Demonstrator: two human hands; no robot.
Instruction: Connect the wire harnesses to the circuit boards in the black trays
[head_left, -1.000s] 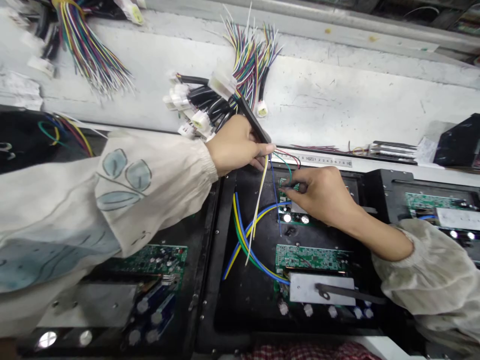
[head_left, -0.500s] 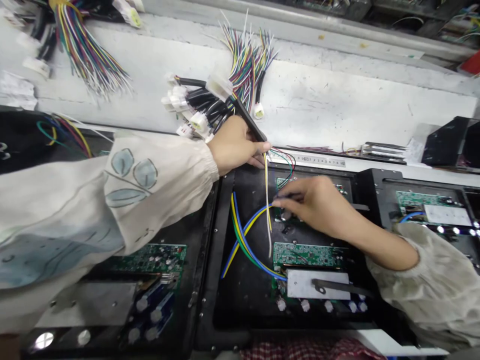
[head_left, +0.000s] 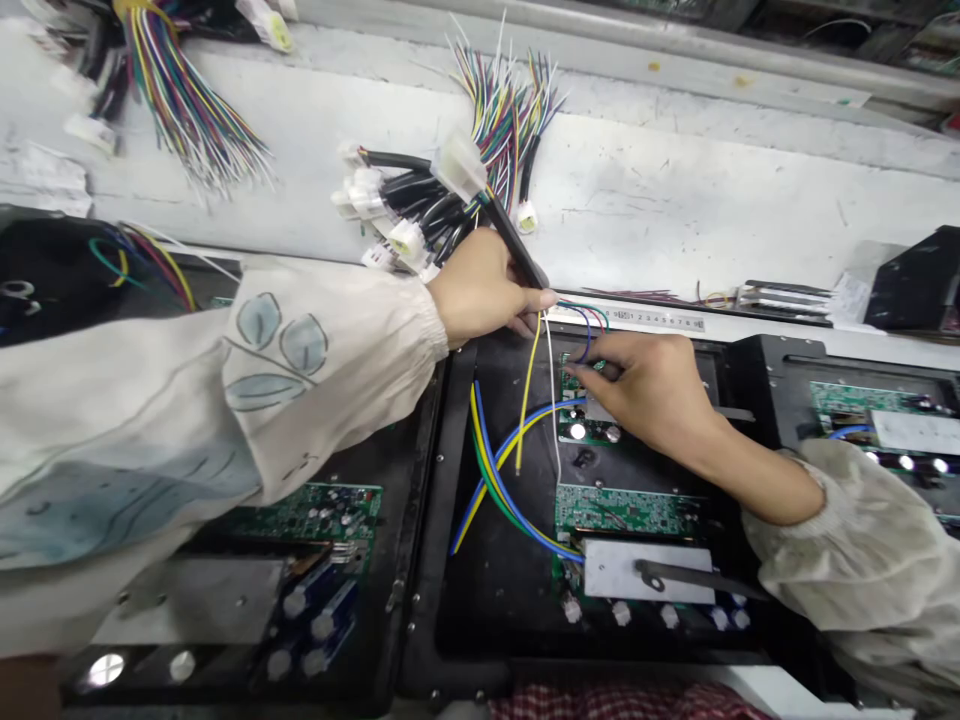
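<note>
My left hand (head_left: 491, 285) is closed around a black-sheathed cable (head_left: 514, 240) with a white plastic connector (head_left: 459, 168) on its upper end. Below my thumb a yellow wire (head_left: 529, 400) and a white wire (head_left: 553, 390) hang loose. Thin blue, red and green wires (head_left: 589, 330) curve from the cable to my right hand (head_left: 649, 380). Its thumb and forefinger are pinched on these wires; the tips are hidden. That hand is over a small green circuit board (head_left: 574, 410) in the black casing (head_left: 495, 600). Thick blue and yellow wires (head_left: 517, 440) cross just below.
A bundle of cables with white connectors (head_left: 367, 195) lies behind my left hand. A ruler strip (head_left: 652, 318) runs along the casing's back edge. A larger circuit board (head_left: 630, 508) with a metal plate (head_left: 615, 570) sits nearer me. More casings (head_left: 780, 370) flank this one.
My right hand's fingertips have moved up and away from the thick blue and yellow wires. The yellow and white wires have swung apart. The view has shifted slightly.
</note>
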